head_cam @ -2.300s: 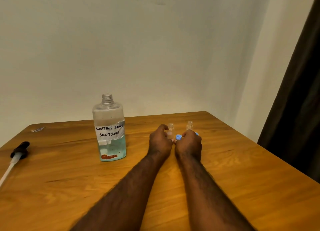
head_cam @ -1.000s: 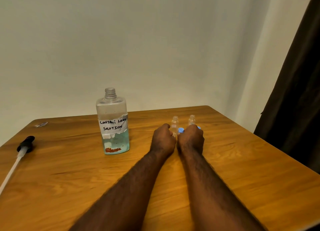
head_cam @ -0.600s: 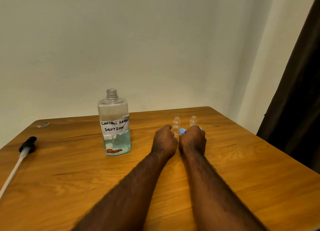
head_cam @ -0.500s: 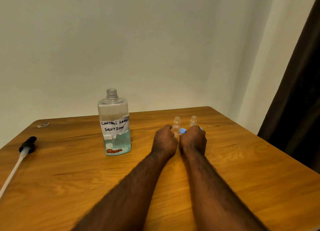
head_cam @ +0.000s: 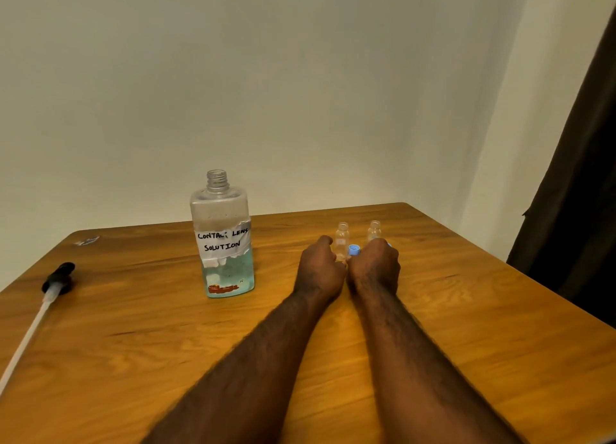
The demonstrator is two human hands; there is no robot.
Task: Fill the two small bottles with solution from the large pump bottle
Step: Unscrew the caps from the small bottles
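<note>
Knuckle to knuckle, the left hand (head_cam: 321, 268) and right hand (head_cam: 375, 267) rest side by side on a glossy, wood-grained table (head_cam: 466, 313), bare forearms stretching back toward the camera. Both hands have their backs to the lens and their fingers curled under; whether those fingers grip anything is hidden. A round blue cap (head_cam: 354, 249) shows in the notch between the hands, and the edge of a second blue cap (head_cam: 389, 244) peeks past the right hand.

Just beyond the knuckles stand the two vials to be filled, upright, long axes vertical, open mouths up. The left small bottle (head_cam: 342, 238) rises beside the left thumb; the right small bottle (head_cam: 374, 230) shows above the right hand. Both are clear, slim and cylindrical with narrow necks, lower parts hidden behind the hands, and no liquid can be made out in them.

Left of the hands, well apart, the large bottle (head_cam: 222, 243) stands upright, a flat-sided clear plastic flask with a bare threaded neck, pale blue-green solution in its lower part and a white label hand-lettered with words that look like "CONTACT LENS SOLUTION".

At the left edge lies the black pump head (head_cam: 59, 277), its white dip tube (head_cam: 26, 340) pointing toward the near corner. A small pale scrap (head_cam: 87, 241) sits at the far left corner. Behind are a matte off-white wall (head_cam: 300, 93) and a dark curtain (head_cam: 580, 226) at right.
</note>
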